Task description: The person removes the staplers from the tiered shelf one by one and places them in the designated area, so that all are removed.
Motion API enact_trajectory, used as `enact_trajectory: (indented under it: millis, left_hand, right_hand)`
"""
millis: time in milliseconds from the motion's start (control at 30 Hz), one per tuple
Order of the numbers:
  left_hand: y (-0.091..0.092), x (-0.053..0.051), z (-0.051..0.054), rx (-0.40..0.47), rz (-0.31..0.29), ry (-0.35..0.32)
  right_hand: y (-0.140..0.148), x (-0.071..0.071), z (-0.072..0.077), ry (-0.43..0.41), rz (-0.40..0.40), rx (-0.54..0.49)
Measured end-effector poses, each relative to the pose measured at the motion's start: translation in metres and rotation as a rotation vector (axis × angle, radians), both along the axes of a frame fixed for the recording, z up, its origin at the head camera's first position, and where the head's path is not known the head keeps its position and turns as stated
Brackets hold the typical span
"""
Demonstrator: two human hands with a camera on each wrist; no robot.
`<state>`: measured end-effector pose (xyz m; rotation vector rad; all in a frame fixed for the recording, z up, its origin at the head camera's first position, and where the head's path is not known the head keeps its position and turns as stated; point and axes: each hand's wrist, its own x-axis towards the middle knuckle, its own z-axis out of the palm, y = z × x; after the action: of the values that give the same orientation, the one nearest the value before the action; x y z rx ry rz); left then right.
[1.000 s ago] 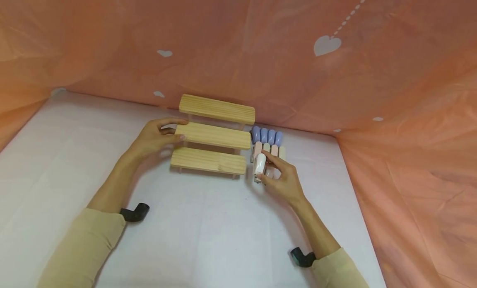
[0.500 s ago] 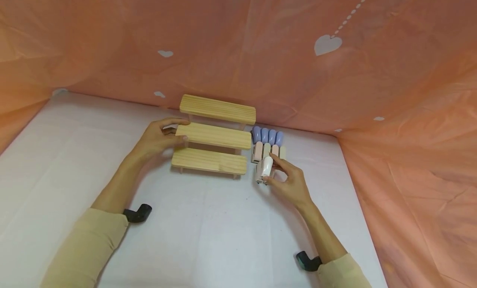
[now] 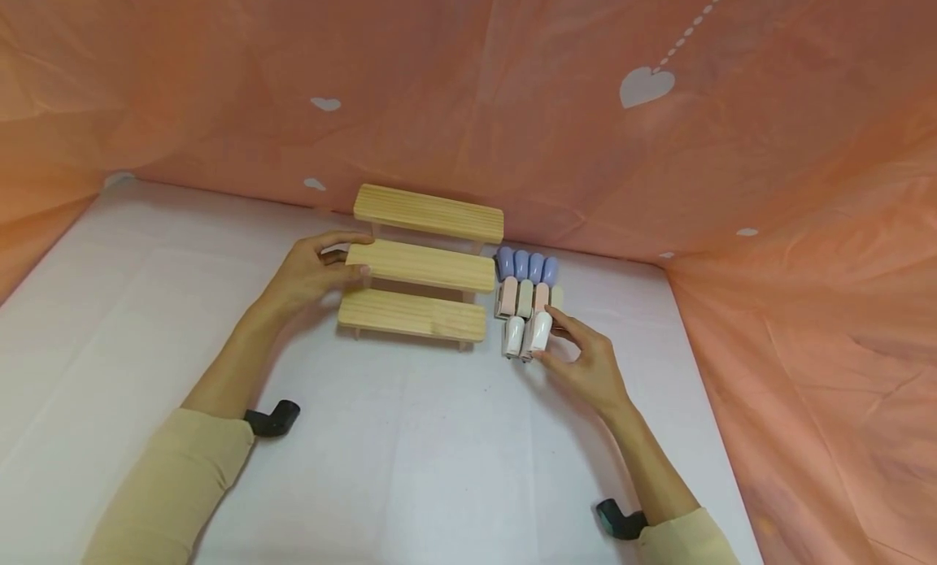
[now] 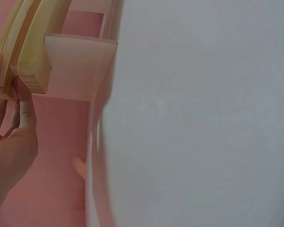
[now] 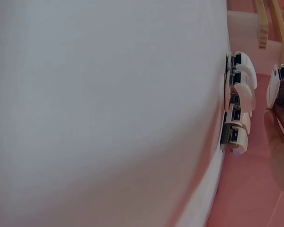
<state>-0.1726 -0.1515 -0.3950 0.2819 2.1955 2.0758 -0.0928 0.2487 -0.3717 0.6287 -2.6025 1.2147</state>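
Note:
A three-tier wooden stand [image 3: 420, 267] with pale plank steps stands at the back of the table. My left hand [image 3: 303, 268] grips the left end of its middle plank, thumb in front and fingers behind, as the left wrist view also shows [image 4: 19, 142]. Between thumb and fingers, my right hand [image 3: 593, 366] pinches a white mini stapler [image 3: 541, 331]; the right wrist view shows this held stapler [image 5: 273, 90] apart from the others. Just left of it stands another white stapler [image 3: 514, 336]. Behind are rows of pink and pale green staplers [image 3: 525, 297] and purple staplers [image 3: 521, 264].
The stapler rows lie close to the stand's right side. An orange curtain [image 3: 468, 93] with white hearts hangs along the back and sides of the white table [image 3: 410, 467]. A black wrist mount [image 3: 274, 419] sits on the left forearm, another [image 3: 620, 519] on the right.
My right hand has moved a little to the right with the white stapler, uncovering the white one on its left. The left hand keeps its grip on the stand.

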Motion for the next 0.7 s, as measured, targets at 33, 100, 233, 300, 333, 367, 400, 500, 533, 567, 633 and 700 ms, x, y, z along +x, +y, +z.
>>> enact_trajectory:
  millis: [33,100,233,300,333,367,400,500,533,567,633,700]
  left_hand:
    - [0.0,0.0,0.0,0.011,-0.005,-0.002]
    - [0.0,0.0,-0.001,0.015,-0.007,-0.001]
    - [0.001,0.0,-0.001,-0.012,0.008,-0.006]
    - [0.002,0.0,-0.001,-0.03,0.018,-0.009]
    - [0.002,-0.001,-0.001,-0.036,0.02,-0.01]
    - [0.002,-0.001,-0.001,-0.042,0.02,-0.009]
    - [0.002,-0.001,0.0,-0.041,0.019,-0.009]
    - [0.002,0.0,0.0,-0.037,0.017,-0.003]
    - [0.002,0.0,0.0,-0.038,0.015,-0.001]
    - [0.001,0.0,0.0,-0.042,0.014,0.0]
    - [0.001,0.0,-0.001,-0.041,0.012,-0.004]
    - [0.001,0.0,-0.002,-0.044,0.013,-0.01]
  right_hand:
    - [0.001,0.001,0.001,0.0,0.0,0.001]
    - [0.002,0.001,0.002,0.003,0.004,-0.001]
    - [0.009,0.001,-0.003,-0.001,0.012,-0.025]
    - [0.012,0.001,-0.005,-0.013,0.012,-0.037]
    - [0.013,0.002,-0.006,-0.019,0.012,-0.042]
    - [0.014,0.002,-0.006,-0.025,0.013,-0.046]
    - [0.014,0.002,-0.006,-0.031,0.011,-0.049]
    - [0.016,0.002,-0.007,-0.052,0.014,-0.069]
    - [0.017,0.002,-0.008,-0.062,0.016,-0.079]
    - [0.018,0.001,-0.008,-0.071,0.018,-0.09]
    - [0.019,0.001,-0.01,-0.091,0.017,-0.104]
    - [0.021,0.0,-0.011,-0.109,0.014,-0.111]
